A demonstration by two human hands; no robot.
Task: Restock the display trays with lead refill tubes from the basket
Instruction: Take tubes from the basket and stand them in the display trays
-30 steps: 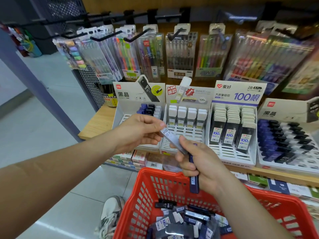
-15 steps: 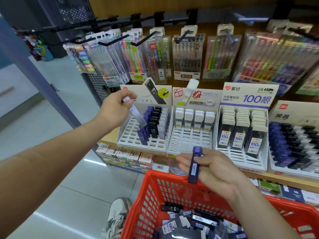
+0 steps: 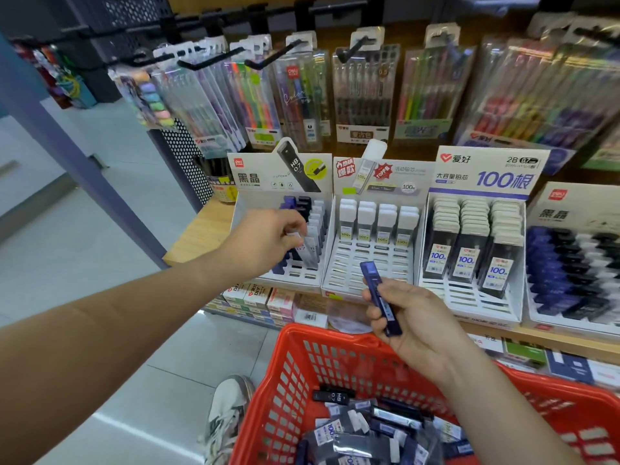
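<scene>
Reaching up and left of the red basket (image 3: 322,331), the left hand (image 3: 268,241) is pinching the top of a clear lead refill tube (image 3: 303,250). Its fingers are curling round the tube, whose lower end is sitting among the tubes in the leftmost display tray (image 3: 242,216). The right hand (image 3: 414,318) is hovering just above the basket's far rim, its fingers wrapping a dark blue tube (image 3: 380,297) that is tilting upward. Loose tubes (image 3: 365,431) are lying heaped inside the basket.
</scene>
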